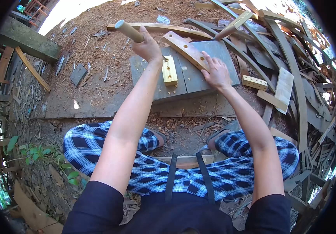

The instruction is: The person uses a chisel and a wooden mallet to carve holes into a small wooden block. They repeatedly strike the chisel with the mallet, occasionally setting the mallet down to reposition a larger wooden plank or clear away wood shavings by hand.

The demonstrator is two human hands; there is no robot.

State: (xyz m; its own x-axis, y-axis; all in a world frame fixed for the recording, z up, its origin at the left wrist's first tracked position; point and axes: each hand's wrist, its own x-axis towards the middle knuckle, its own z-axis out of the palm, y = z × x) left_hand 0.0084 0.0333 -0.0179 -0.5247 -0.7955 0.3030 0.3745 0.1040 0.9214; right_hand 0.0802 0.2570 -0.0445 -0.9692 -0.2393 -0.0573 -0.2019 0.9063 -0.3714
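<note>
My left hand is closed around the thick round wooden handle of a tool. A thin dark shaft below the fist reaches the top end of a short pale wooden block with several round holes. What the tip of the shaft is, I cannot make out. My right hand grips the near end of a longer wooden bar with holes along it, thumb on one side and fingers over the other. Block and bar both lie on a grey wooden board, with wood chips scattered about.
Another holed block lies right of the board. Behind it a drilled piece of wood leans above long curved strips and scrap wood. A concrete beam stands at left. My knees in checked trousers flank the work spot.
</note>
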